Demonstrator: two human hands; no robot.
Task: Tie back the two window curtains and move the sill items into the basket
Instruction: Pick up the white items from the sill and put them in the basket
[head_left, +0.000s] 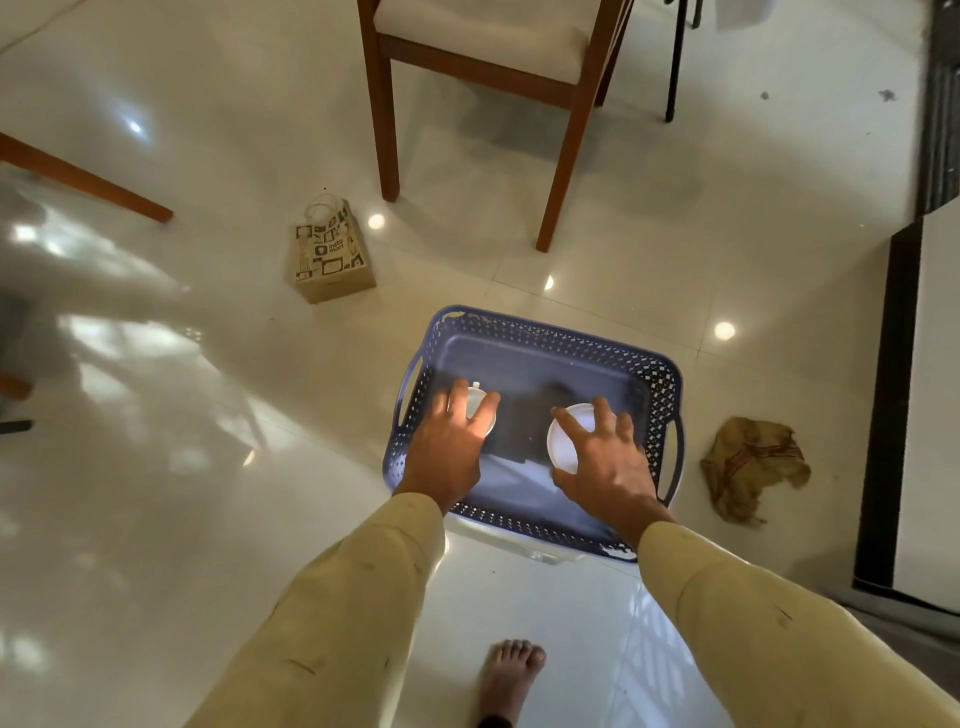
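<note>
Both hands are working inside the blue basket (545, 328), which is sitting on the floor (208, 338) by the person's foot, likely so sill items can be lowered in rather than dropped.

Left hand (451, 439): grip is closing down over a small white cup (482, 413) from above, fingers curling round its top. It's near the basket's left wall.

Right hand (609, 465): grip is spreading wide, thumb and fingers pinching across the rim of a white round dish (563, 442). It's toward the right side.

A dark flat item (524, 422) is lying between them, so the two white pieces are going in on either side of it.

Orientation: the basket's long axis is running left-right across the view, dropping slightly rightward, with handle slots on the short ends. The dish is facing up and has no long axis. Motion blur is hiding which way the cup's handle points.
</note>
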